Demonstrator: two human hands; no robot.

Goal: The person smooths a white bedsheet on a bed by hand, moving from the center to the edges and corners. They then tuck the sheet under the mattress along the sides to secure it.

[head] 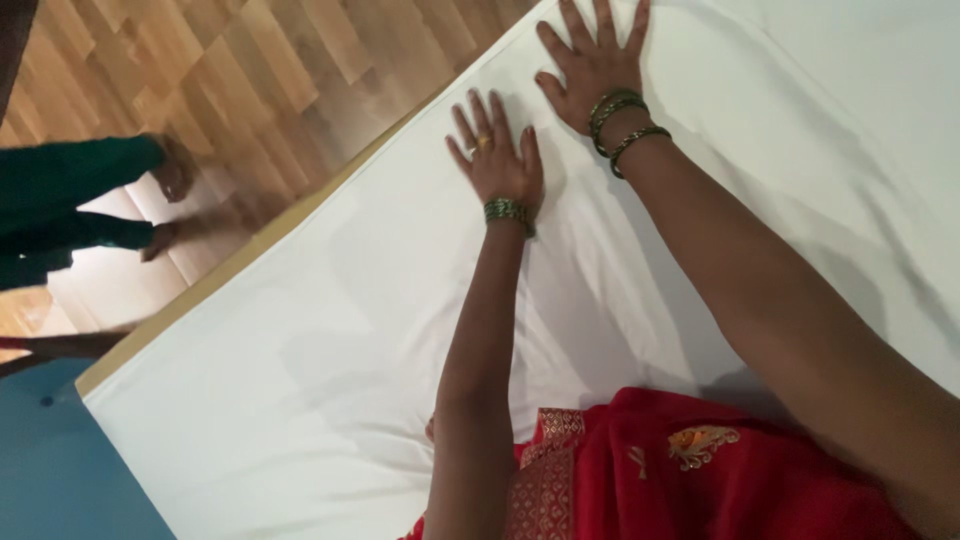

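— Under both my palms lies the white bedsheet (pixel 330 370), spread over the mattress; my left hand (pixel 497 155) and right hand (pixel 590 65) press flat on it, side by side, fingers spread apart and gripping nothing

— Which step is that, would you say?

— Smoothing, I judge. Soft creases run near my wrists, so the next stroke calls for flat, even pressure outward from my fingertips

— Anything in your way?

— Just beyond my left fingers the sheet's edge meets the wooden floor (pixel 250 80). Well off to that side stands another person in green (pixel 60 200), bare feet on the floor, apart from the bed. My red garment (pixel 700 470) drapes on the sheet behind my elbows
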